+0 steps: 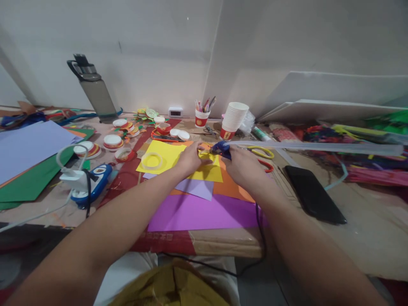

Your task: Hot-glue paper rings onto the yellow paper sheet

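Observation:
My right hand (241, 165) is closed around a blue hot glue gun (219, 148), its nozzle pointing left. A long translucent glue stick (318, 147) sticks out of the gun's back toward the right. Close to the nozzle is my left hand (191, 160), its fingers curled together; what lies between them is too small to make out. Under both hands lie yellow paper (174, 149), orange paper (234, 187) and purple paper (204, 214). A pale ring (151, 166) rests on the yellow sheet, left of my left hand.
Scissors with yellow handles (262, 151) lie beyond my right hand. Stacked paper cups (236, 117) and a pen cup (202, 119) stand behind. A black phone (314, 193) is at right, a blue power strip (92, 187) and a bottle (98, 95) at left. A black cable (262, 238) hangs over the front edge.

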### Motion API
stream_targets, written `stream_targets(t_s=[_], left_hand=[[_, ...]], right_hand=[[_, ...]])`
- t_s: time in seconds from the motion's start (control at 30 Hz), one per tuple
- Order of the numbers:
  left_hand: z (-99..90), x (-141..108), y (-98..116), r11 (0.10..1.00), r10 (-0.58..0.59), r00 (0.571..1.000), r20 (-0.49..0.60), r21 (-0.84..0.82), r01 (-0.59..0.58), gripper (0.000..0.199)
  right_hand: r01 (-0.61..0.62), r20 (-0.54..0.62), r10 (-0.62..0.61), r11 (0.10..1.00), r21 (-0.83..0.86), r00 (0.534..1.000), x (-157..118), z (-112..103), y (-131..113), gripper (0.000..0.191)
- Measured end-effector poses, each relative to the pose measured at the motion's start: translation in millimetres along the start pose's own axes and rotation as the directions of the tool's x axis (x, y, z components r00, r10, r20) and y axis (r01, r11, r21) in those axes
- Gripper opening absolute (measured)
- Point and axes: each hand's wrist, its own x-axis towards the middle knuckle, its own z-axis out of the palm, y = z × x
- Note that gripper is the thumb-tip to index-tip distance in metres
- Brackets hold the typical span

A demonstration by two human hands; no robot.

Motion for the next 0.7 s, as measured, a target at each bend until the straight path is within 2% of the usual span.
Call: stream_targets(t_s=[0.23,0.43,0.7], left_hand=[[-1.0,0,3,1.0,-0.001,1.0,0.003,0.021,0.001,0.079],[1.0,2,-2,1.0,-0.01,1.0,0.005,0.003,0.01,0.082],[0.5,2,-2,1.0,-0.009,1.0,0.008,0.003,0.009,0.082]], right_hand=[[0.034,-0.004,-0.034,0.999,0.019,0.999,5,9,5,0.024],[-0.04,0.028,0.042,0.997,-0.063,0.999,-4,-6,-2,0.027],[-0.062,0.04,0.063,0.998,-0.033,0.997,-8,-14,-4,0.027]])
